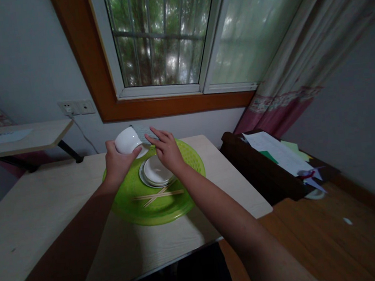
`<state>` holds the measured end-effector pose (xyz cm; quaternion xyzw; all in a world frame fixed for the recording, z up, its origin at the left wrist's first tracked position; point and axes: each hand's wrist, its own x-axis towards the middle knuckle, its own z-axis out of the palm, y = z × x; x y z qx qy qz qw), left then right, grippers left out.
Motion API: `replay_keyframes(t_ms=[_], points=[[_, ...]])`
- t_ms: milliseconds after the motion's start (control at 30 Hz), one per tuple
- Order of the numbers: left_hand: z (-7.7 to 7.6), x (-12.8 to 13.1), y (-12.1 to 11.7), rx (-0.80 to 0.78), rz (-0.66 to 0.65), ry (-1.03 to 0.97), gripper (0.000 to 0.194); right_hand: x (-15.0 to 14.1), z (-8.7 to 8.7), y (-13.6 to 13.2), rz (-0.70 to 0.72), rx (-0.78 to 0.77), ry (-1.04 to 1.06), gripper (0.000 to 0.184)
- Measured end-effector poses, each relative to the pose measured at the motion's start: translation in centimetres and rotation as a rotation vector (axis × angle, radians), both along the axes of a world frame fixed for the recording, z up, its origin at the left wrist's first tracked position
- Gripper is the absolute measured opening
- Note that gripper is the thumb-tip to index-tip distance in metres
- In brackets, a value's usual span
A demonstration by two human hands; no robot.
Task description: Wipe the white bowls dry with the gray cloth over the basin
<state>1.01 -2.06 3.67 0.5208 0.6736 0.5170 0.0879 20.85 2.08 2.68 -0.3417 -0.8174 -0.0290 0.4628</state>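
My left hand (117,162) grips a white bowl (127,140) tilted on its side, thumb toward its right edge. Against the bowl's right side is a grey-green cloth-like piece (145,132); what it is exactly is hard to make out. My right hand (168,150) has its fingers on that piece, some of them stretched out. Below both hands, a stack of small white plates (157,169) sits on a round green tray (124,208). Crossed wooden chopsticks (163,194) lie on the tray in front of the plates.
The tray rests on a pale wooden table (41,197). At the left stands a raised shelf (48,134) on black legs. Right of the table, papers (273,151) lie on a dark brown piece of furniture (248,169). A barred window (162,35) is behind.
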Motion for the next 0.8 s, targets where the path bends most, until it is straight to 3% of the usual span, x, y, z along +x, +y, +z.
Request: replay_keyframes(t_ms=[233, 567, 800], points=[[-0.1, -0.1, 0.1, -0.029, -0.019, 0.004, 0.077, 0.2, -0.5, 0.4, -0.006, -0.005, 0.026, 0.056], [-0.4, 0.1, 0.6, -0.044, -0.051, 0.017, 0.072, -0.5, 0.1, -0.8, 0.052, 0.054, -0.198, 0.058], [-0.2, 0.1, 0.4, -0.012, -0.034, -0.021, 0.074, -0.8, 0.7, -1.6, -0.019, 0.054, -0.218, 0.060]])
